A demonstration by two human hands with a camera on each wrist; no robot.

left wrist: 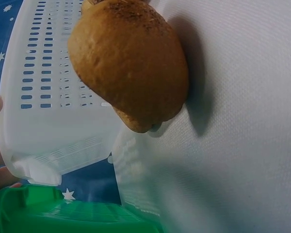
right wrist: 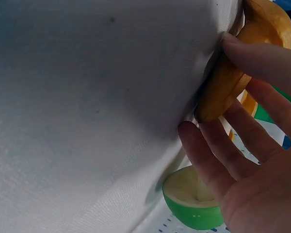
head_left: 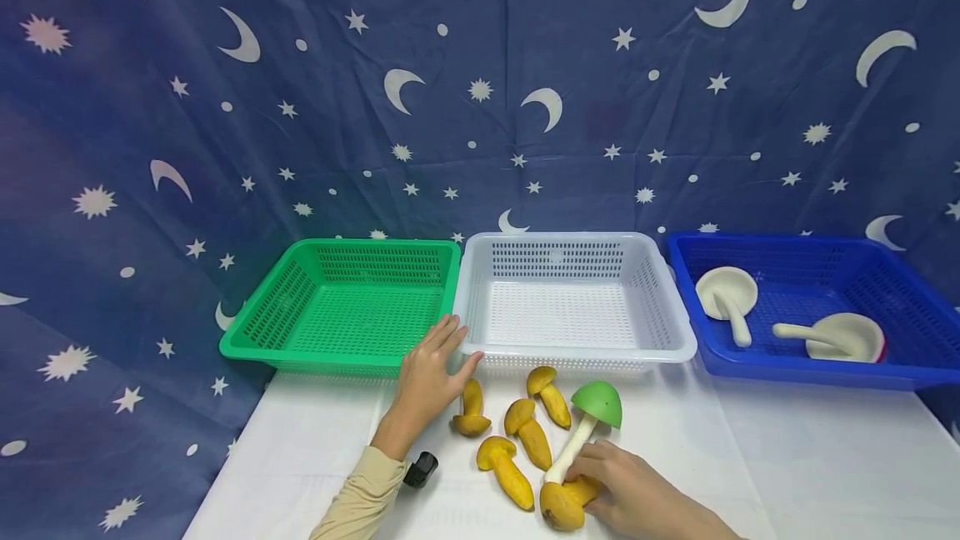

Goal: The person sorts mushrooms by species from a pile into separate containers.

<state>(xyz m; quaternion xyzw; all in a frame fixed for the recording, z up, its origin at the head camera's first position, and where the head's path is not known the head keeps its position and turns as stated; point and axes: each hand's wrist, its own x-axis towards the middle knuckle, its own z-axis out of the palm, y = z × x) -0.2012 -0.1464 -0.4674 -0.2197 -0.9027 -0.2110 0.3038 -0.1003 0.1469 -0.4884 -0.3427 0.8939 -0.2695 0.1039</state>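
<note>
At the front of the table, my right hand [head_left: 618, 482] has its thumb and fingers round the stem of a yellow-brown toy mushroom [head_left: 562, 508], also seen in the right wrist view [right wrist: 223, 87]. Just beyond it lies a green-capped toy mushroom [head_left: 597, 403], its white stem reaching toward that hand. My left hand [head_left: 431, 373] rests with extended fingers on the front rims where the green basket [head_left: 300, 354] and white basket [head_left: 577, 354] meet. Beside its wrist lies another yellow mushroom [head_left: 472, 422], whose brown cap [left wrist: 131, 63] fills much of the left wrist view.
Between the hands lie more yellow mushrooms [head_left: 512, 477], stems pointing various ways. On the right, a blue basket [head_left: 810, 373] holds two upturned mushrooms with pale undersides [head_left: 726, 290]. A starry blue cloth [head_left: 480, 40] hangs behind the baskets.
</note>
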